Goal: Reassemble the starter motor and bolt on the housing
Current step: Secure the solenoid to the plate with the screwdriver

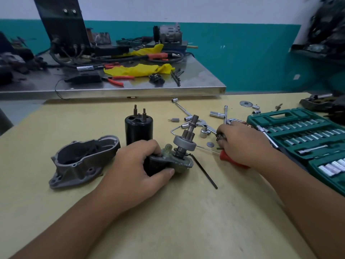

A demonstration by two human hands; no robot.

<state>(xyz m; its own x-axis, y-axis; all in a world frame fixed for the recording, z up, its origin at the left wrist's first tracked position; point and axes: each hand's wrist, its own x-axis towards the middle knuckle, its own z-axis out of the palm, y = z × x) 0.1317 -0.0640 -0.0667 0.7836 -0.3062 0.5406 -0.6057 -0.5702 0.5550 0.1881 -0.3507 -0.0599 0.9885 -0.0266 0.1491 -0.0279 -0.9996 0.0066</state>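
My left hand (138, 165) grips the starter motor body (164, 163) at the table's middle, its pinion shaft (187, 135) pointing up and away. The grey aluminium housing (82, 161) lies open side up to the left, apart from the motor. A black solenoid cylinder (139, 128) stands upright behind my left hand. My right hand (242, 144) is curled round a red-handled tool (231, 160) to the right of the shaft; the tool's tip is hidden. A black hex key (205, 171) lies against the motor's right side.
An open green socket set case (291, 124) fills the right side. Loose sockets, a washer and chrome wrenches (188, 113) lie scattered behind the motor. A steel bench (130, 86) with pliers, cables and yellow cloth stands beyond the table.
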